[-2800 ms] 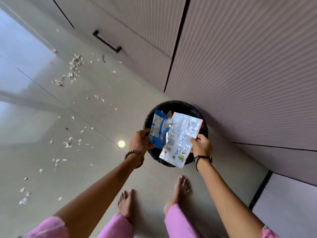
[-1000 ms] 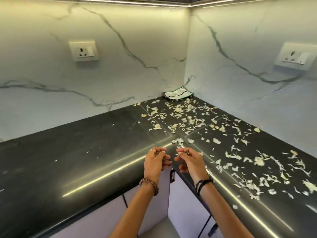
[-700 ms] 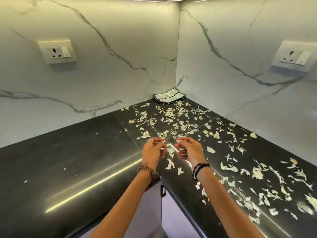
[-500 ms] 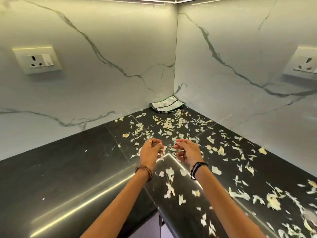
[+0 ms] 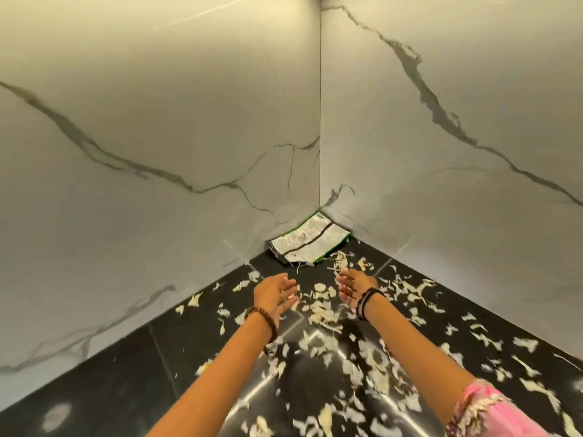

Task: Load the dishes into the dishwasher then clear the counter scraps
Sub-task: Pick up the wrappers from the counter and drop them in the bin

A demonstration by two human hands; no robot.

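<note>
Both arms are stretched out over the black counter (image 5: 132, 370), reaching toward its back corner where the two marble walls (image 5: 157, 152) meet. The left hand (image 5: 275, 293) is palm turned inward, fingers straight and loosely together, holding nothing. The right hand (image 5: 352, 287) mirrors it, palm facing the left one, fingers straight and a little parted, also holding nothing. The two hands sit near each other with a gap between them, and in that gap lies a thick patch of pale scraps (image 5: 321, 310). Whether the fingertips are actually touching the counter, I can't tell from here.

Scraps are everywhere on the counter's right half and middle, scattered from the back corner down toward the near edge, thinner on the left side. Tucked right into the back corner, just beyond the hands, a flattened wrapper (image 5: 307, 244) with white print and a green edge lies against both walls, a few scraps touching its near side.

A beaded bracelet (image 5: 263, 320) circles the left wrist, dark bands (image 5: 366, 302) the right. A pink sleeve (image 5: 492, 411) shows at the lower right.
</note>
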